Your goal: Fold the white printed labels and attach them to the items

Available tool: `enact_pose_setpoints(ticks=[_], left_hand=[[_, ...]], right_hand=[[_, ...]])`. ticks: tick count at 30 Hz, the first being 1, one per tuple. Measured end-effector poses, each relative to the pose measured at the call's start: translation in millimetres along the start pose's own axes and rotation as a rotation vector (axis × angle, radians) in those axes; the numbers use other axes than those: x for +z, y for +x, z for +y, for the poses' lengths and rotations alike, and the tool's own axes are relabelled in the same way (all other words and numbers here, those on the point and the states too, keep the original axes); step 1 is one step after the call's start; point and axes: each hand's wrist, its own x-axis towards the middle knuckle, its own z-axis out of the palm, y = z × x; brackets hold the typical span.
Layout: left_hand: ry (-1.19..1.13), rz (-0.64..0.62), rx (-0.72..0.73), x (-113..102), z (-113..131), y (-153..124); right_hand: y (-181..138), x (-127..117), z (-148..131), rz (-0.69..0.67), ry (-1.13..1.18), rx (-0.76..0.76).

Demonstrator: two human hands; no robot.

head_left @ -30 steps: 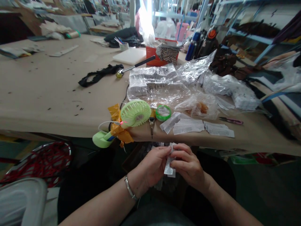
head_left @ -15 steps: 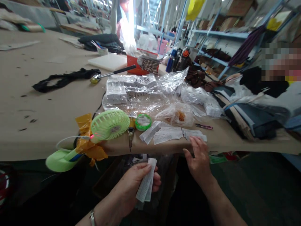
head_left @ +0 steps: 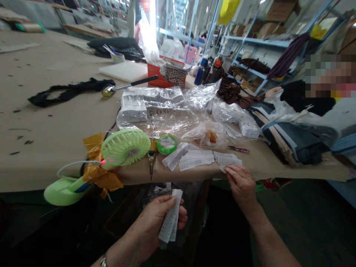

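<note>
My left hand (head_left: 160, 217) is low, below the table edge, with its fingers closed on a strip of white printed labels (head_left: 169, 217) that hangs downward. My right hand (head_left: 241, 181) reaches up to the table's front edge and its fingertips pinch the near corner of a stack of white labels (head_left: 228, 160) lying there. More label strips (head_left: 194, 158) lie just left of that stack. A green hand fan (head_left: 125, 146) taped with yellow tape stands at the table edge to the left.
Clear plastic bags (head_left: 172, 107) of label bundles cover the middle of the brown table (head_left: 55, 122). A green tape roll (head_left: 167, 144), small scissors (head_left: 239, 149), a black cloth strip (head_left: 69, 91) and a black-handled tool (head_left: 128, 85) lie around. Another person sits at the far right.
My hands have parted: the left keeps the label strip low, while the right has gone up and right to the stack at the table edge. The view has turned rightward.
</note>
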Motion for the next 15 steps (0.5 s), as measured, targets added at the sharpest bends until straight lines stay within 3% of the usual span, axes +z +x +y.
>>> enact_pose_setpoints(ticks=[4, 8, 9, 12, 15], left_hand=[[-0.003, -0.012, 0.009, -1, -1, 0], [-0.01, -0.059, 0.015, 1, -2, -2], [-0.018, -0.069, 0.014, 2, -1, -3], [-0.076, -0.125, 0.038, 3, 1, -5], [-0.185, -0.137, 0.114, 0, 2, -6]], right_hand=[[4, -5, -1, 0.083, 0.062, 0.036], [11, -9, -46, 0.212, 0.298, 0.092], [13, -8, -64, 0.198, 0.383, 0.059], [14, -2, -120, -0.025, 0.619, -0.137], [10, 9, -157, -0.085, 0.687, -0.247]])
